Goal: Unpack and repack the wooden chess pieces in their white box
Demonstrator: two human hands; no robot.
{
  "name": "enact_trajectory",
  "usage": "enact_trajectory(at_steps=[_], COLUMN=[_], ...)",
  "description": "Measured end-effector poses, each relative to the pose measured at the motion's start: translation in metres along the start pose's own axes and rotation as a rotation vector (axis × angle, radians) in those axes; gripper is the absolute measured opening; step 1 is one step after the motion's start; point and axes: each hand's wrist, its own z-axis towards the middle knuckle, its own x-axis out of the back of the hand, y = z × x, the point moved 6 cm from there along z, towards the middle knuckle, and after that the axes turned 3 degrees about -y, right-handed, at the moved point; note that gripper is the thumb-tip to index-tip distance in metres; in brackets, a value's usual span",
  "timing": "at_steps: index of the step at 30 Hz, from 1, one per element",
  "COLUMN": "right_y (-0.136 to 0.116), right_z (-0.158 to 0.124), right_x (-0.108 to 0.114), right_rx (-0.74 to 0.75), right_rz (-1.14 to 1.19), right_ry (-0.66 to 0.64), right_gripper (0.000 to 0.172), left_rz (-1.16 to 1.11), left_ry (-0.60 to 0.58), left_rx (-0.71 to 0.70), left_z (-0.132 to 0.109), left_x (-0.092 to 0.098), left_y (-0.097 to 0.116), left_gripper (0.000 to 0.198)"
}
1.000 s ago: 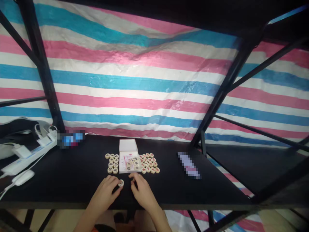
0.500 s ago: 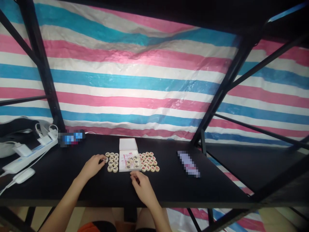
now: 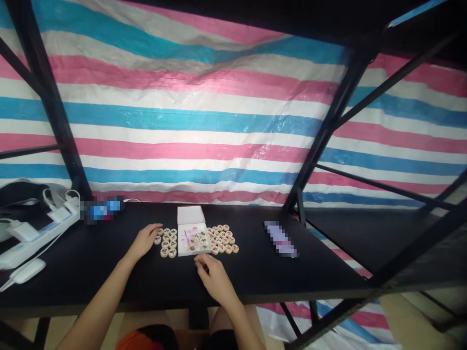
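My left hand [image 3: 146,239] reaches over the table with fingers stretched out, its fingertips at the upper left piece of the black-marked Chinese chess pieces [image 3: 166,237]. These round wooden pieces lie in rows left of a small white box [image 3: 184,251]. The lid of the box stands open at the back, and several black-marked pieces lie inside, mostly toward its right. Just in front of the box rests my right hand [image 3: 216,278], loosely bent, thumb and fingers apart, holding nothing visible. Right of the box sit rows of red-marked pieces [image 3: 222,238].
A phone with a blurred screen [image 3: 280,239] lies to the right on the black table [image 3: 277,277]. On the left are a white power strip [image 3: 40,238] with plugs and cables, a white adapter [image 3: 27,270] and a blurred device [image 3: 102,210]. A striped sheet [image 3: 197,116] hangs behind.
My left hand has shifted from the outer left piece to the upper left of the black-marked group, leaving that outer piece on the table. My right hand stays by the box; the view turned slightly.
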Motion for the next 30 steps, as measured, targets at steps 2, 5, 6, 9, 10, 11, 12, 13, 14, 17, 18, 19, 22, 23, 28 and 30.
enact_trajectory(at_steps=[2, 5, 6, 9, 10, 11, 12, 13, 14, 17, 18, 19, 22, 23, 28, 30], right_y=[-0.003, -0.010, -0.013, -0.016, -0.015, -0.014, -0.012, -0.010, -0.009, -0.005, -0.005, -0.004, -0.001, 0.001, 0.000, -0.004], right_z=[0.000, 0.009, 0.015, 0.046, 0.056, 0.065, 0.072, 0.077, 0.081, 0.084, 0.083, 0.083, 0.084, 0.086, 0.092, 0.090], right_x=[0.002, 0.011, 0.015, 0.020, 0.017, 0.014, 0.010, 0.007, 0.004, -0.001, -0.003, -0.005, -0.009, -0.009, -0.007, -0.001], right_rx=[0.033, 0.123, 0.153, 0.211, 0.232, 0.263, 0.290, 0.312, 0.326, 0.343, 0.350, 0.357, 0.366, 0.367, 0.382, 0.377], right_rz=[-0.006, -0.052, -0.099, -0.322, -0.402, -0.477, -0.541, -0.585, -0.613, -0.629, -0.629, -0.628, -0.615, -0.607, -0.566, -0.555], right_ry=[0.017, 0.081, 0.091, -0.007, -0.091, -0.183, -0.268, -0.335, -0.379, -0.410, -0.411, -0.411, -0.407, -0.405, -0.390, -0.356], right_gripper=[0.019, 0.022, 0.023, 0.028, 0.031, 0.033, 0.034, 0.035, 0.034, 0.030, 0.028, 0.027, 0.023, 0.022, 0.017, 0.016], left_rz=[-0.006, -0.013, -0.013, -0.006, -0.002, 0.001, 0.004, 0.007, 0.009, 0.013, 0.016, 0.019, 0.033, 0.039, 0.066, 0.070], left_ry=[0.009, 0.018, 0.017, 0.007, 0.005, 0.003, 0.002, -0.001, -0.004, -0.019, -0.023, -0.027, -0.034, -0.036, -0.043, -0.029], left_rx=[-0.026, -0.048, -0.054, -0.070, -0.073, -0.075, -0.076, -0.077, -0.079, -0.088, -0.091, -0.094, -0.098, -0.097, -0.101, -0.100], left_z=[-0.003, -0.003, -0.003, -0.003, -0.004, -0.004, -0.004, -0.004, -0.004, -0.004, -0.003, -0.003, -0.003, -0.002, 0.004, 0.005], left_x=[-0.001, -0.004, -0.005, -0.008, -0.008, -0.008, -0.008, -0.007, -0.007, -0.007, -0.007, -0.007, -0.007, -0.007, -0.007, -0.006], left_y=[-0.002, -0.005, -0.006, -0.006, -0.005, -0.004, -0.003, -0.002, -0.001, 0.003, 0.005, 0.006, 0.009, 0.009, 0.011, 0.011], left_gripper=[0.046, 0.051, 0.051, 0.052, 0.051, 0.050, 0.048, 0.045, 0.043, 0.038, 0.036, 0.035, 0.034, 0.033, 0.032, 0.032])
